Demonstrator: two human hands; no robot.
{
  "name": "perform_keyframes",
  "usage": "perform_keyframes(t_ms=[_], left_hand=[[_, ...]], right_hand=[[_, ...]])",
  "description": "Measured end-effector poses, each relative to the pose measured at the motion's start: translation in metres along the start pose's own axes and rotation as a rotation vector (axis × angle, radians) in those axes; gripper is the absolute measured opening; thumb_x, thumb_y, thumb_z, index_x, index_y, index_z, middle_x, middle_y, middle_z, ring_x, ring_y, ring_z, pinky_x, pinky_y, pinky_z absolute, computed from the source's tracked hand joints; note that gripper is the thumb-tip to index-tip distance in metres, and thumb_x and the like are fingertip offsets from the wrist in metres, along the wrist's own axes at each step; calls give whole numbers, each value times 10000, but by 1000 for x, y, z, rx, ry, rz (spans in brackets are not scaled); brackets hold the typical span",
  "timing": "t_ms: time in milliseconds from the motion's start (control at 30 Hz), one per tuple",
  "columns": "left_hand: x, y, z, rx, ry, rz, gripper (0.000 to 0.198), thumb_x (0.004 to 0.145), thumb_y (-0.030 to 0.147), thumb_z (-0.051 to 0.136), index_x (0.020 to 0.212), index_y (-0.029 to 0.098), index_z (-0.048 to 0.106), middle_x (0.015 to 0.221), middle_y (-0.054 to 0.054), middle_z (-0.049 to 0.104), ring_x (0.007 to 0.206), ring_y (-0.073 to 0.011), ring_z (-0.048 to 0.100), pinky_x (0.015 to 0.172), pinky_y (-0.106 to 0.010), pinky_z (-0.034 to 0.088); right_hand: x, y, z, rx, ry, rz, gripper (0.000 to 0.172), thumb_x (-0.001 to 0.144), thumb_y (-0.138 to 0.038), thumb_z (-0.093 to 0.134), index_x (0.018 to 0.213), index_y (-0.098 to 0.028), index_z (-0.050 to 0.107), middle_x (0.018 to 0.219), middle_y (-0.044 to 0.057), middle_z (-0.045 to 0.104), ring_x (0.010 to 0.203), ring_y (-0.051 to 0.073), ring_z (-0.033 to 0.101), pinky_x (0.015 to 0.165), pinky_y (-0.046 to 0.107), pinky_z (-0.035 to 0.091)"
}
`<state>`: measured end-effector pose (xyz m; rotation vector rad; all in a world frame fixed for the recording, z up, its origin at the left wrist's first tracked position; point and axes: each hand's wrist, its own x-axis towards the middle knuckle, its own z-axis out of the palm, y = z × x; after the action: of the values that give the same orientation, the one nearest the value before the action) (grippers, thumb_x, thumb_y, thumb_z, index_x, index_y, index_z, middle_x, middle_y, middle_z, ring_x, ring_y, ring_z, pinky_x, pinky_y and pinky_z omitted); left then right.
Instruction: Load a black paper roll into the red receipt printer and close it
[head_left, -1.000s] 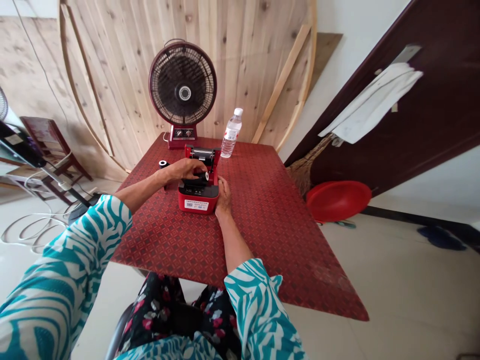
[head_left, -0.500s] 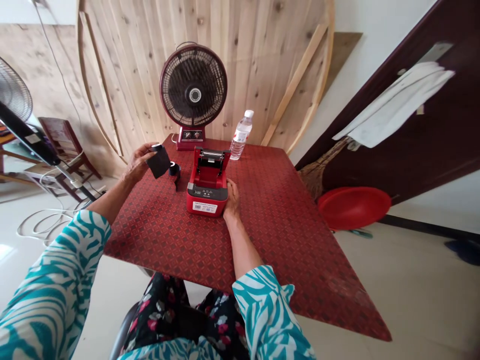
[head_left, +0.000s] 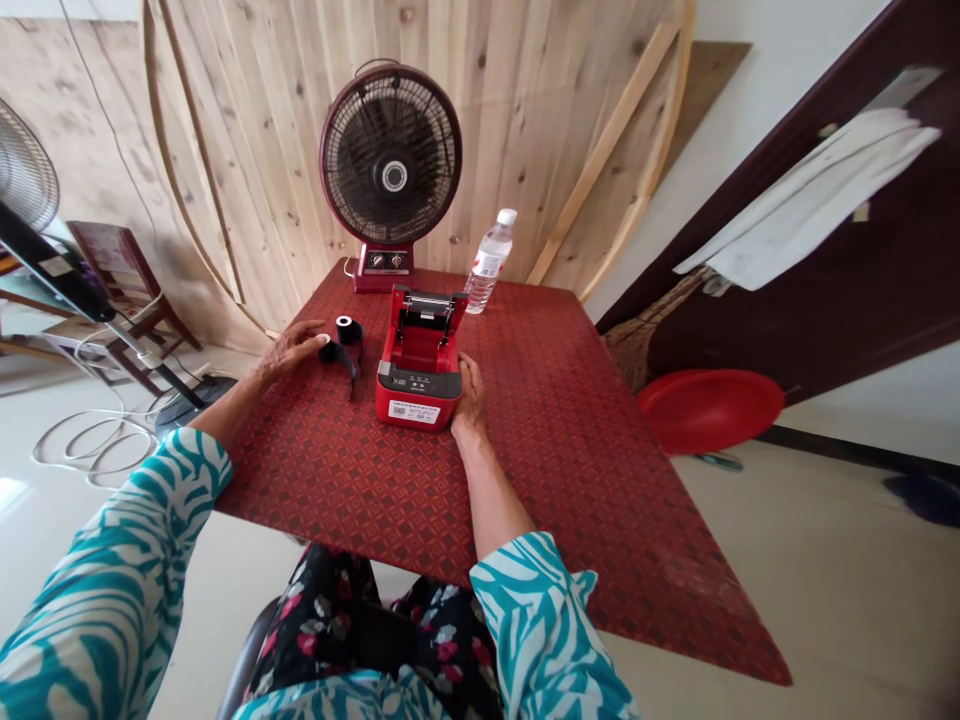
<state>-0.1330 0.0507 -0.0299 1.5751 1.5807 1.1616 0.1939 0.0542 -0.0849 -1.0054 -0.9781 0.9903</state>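
red patterned worktop [head_left: 480,500] against a pine-board wall [head_left: 510,120]: open label printer [head_left: 418,375] sits lid-up, right hand [head_left: 471,395] resting open against its side. left hand [head_left: 289,350], spread wide and empty, lies just beside a black ribbon roll [head_left: 346,340] on the worktop. reloading the printer seems in hand; next move calls for picking up the roll.

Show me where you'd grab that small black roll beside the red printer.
Pinch the black roll around its rounded side from above, coming from the left, where the left hand lies. It seems to stand on end, core upward, a dark strip trailing from it, so its upper rim looks free.
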Motion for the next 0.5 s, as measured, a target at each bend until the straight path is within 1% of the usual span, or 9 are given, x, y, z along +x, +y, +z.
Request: perform_keyframes(t_ms=[67, 133, 200, 267, 300, 400, 467, 500], left_hand=[[3, 9, 2, 22, 36, -12, 671, 706, 595, 674, 1239, 193, 615, 1199, -103, 691, 1077, -259, 642, 861, -331, 527], [11, 19, 8, 52, 38, -7, 630, 700, 543, 678, 1216, 185, 626, 1199, -97, 692, 1080, -255, 639, 879, -326, 517], [22, 27, 17, 99, -4, -15, 501, 669, 441, 688, 1093, 175, 667, 1075, -70, 722, 979, -232, 659, 828, -299, 512], [34, 32, 25, 179, -56, -56, 339, 648, 353, 663, 932, 170, 687, 868, -37, 718, 821, -205, 656, 711, -274, 490], [40, 33, 28, 238, -67, -86, 269, 638, 323, 653, 858, 170, 683, 767, -22, 691, 746, -195, 637, 652, -268, 464], [51, 35, 35, 420, -33, -164, 139, 608, 273, 670, 705, 176, 647, 572, 9, 576, 609, -176, 558, 553, -272, 373], [54, 36, 37, 469, -7, -178, 116, 594, 259, 689, 644, 179, 621, 519, 18, 525, 583, -170, 527, 543, -275, 345], [53, 36, 37, 460, -5, -173, 118, 594, 257, 694, 630, 179, 613, 512, 18, 517, 585, -168, 525, 548, -274, 346]], right_hand=[[0, 0, -1, -6, -2, 3, 425, 842, -539, 508, 1098, -238, 665, 1113, 31, 725, 1082, 206, 623, 941, 375, 480], [0, 0, -1, -13, -2, 3, 427, 844, -542, 506, 1099, -240, 666, 1122, 29, 724, 1094, 207, 620, 945, 376, 478], [0, 0, -2, -16, 1, 1, 431, 840, -543, 508, 1099, -236, 667, 1134, 32, 721, 1102, 207, 618, 952, 377, 474], [0, 0, -2, -17, 4, 2, 436, 836, -540, 511, 1099, -229, 667, 1137, 37, 719, 1099, 206, 619, 960, 378, 468], [1, -1, -2, -19, 5, 3, 437, 835, -539, 511, 1098, -227, 667, 1135, 38, 719, 1096, 206, 619, 963, 380, 466], [0, -3, -1, -27, 5, 2, 432, 836, -535, 506, 1094, -228, 668, 1128, 39, 721, 1100, 207, 615, 970, 383, 463], [0, -4, -1, -32, 0, -2, 425, 838, -529, 503, 1091, -231, 670, 1126, 39, 722, 1108, 209, 612, 973, 384, 462], [-1, -5, -1, -33, -5, -3, 421, 839, -526, 503, 1090, -232, 670, 1127, 40, 721, 1111, 209, 611, 975, 385, 462]])
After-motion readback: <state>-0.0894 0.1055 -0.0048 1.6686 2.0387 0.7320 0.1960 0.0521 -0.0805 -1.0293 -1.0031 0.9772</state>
